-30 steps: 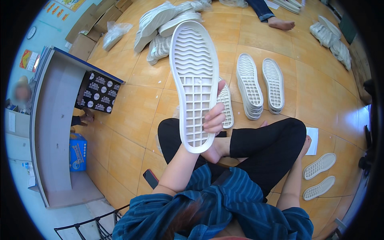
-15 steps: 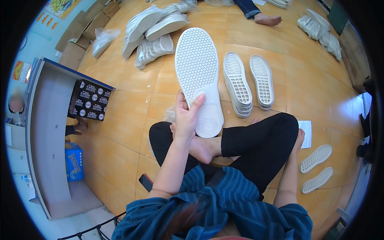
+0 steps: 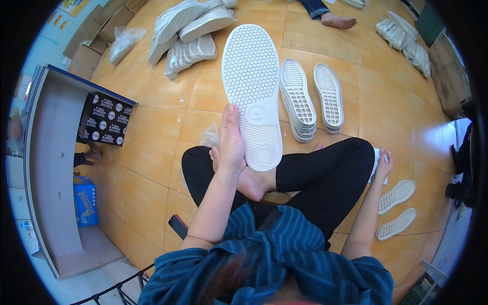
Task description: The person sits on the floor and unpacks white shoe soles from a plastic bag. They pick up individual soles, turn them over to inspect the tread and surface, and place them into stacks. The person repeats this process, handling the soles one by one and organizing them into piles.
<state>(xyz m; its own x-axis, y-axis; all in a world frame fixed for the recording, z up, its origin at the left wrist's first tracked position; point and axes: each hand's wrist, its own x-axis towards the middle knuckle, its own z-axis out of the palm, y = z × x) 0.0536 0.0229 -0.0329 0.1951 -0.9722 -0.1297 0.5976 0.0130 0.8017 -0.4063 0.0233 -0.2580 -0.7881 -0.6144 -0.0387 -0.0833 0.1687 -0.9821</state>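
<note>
My left hand (image 3: 232,140) is closed on the left edge of a large white shoe sole (image 3: 251,71), held up in front of my crossed legs. Its tread faces me, with a honeycomb pattern at the toe and ridged lines at the heel. Beyond my right knee, my right hand (image 3: 384,165) has curled fingers and hovers over a white sheet of paper (image 3: 376,153); what it holds, if anything, I cannot make out. Past my legs stand a taller stack of white soles (image 3: 299,99) and a shorter stack (image 3: 329,99), lattice side up.
Two soles, one upper (image 3: 396,196) and one lower (image 3: 396,224), lie at right. Bagged soles (image 3: 190,53) are heaped at far left, with more wrapped soles (image 3: 401,43) at far right. A phone (image 3: 178,226) lies by my left elbow. A desk (image 3: 61,168) borders the left; another person's foot (image 3: 339,21) shows ahead.
My left thumb has left the sole's tread, uncovering the round emblem. My right hand has risen from beside my knee to above the paper. The view has shifted slightly.
</note>
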